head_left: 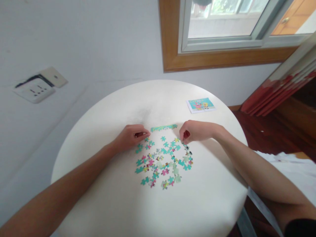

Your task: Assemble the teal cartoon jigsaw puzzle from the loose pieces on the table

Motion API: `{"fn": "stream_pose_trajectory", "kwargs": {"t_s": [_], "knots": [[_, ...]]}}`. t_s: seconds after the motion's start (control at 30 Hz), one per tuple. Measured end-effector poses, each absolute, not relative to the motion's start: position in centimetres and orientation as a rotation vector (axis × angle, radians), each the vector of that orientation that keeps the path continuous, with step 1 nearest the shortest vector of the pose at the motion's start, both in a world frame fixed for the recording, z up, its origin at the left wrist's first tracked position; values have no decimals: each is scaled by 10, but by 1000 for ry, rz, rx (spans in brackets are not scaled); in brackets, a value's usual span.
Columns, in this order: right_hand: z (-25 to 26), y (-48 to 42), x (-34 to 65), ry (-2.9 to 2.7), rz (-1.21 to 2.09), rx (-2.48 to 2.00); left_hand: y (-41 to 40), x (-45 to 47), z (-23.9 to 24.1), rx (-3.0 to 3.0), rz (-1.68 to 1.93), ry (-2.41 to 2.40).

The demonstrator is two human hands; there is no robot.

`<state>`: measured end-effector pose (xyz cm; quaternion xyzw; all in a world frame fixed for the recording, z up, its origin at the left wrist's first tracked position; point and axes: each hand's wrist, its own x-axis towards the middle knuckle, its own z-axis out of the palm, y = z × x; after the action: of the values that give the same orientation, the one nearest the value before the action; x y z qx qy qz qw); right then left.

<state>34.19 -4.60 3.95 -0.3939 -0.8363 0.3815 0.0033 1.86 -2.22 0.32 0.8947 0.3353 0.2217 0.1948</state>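
Left hand and right hand look pinched, any grip unclear; handling pieces lightly should spare the strip.

Lit by soft daylight, brightest at the window and washed out beyond it. Shadowed faintly around both hands on the pale counter. Slightly hazy, too blurred for fine print on puzzle pieces; stretched toward the edges.

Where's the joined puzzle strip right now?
In the head view, the joined puzzle strip lies on the white table, between the left hand and right hand, just beyond the loose pieces.
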Motion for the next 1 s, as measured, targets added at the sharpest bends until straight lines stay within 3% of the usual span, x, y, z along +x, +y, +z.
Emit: {"fn": "stream_pose_trajectory", "kwargs": {"t_s": [0.2, 0.7, 1.0], "knots": [[37, -51, 337, -2748, 1079, -1340, -22, 20, 3, 2495, 622, 943], [32, -34, 354, -2518, 1309, -1329, -23, 21, 4, 2516, 647, 923], [32, -41, 348, -2635, 1086, -1400, -24, 21, 4, 2501, 652, 927]]}}
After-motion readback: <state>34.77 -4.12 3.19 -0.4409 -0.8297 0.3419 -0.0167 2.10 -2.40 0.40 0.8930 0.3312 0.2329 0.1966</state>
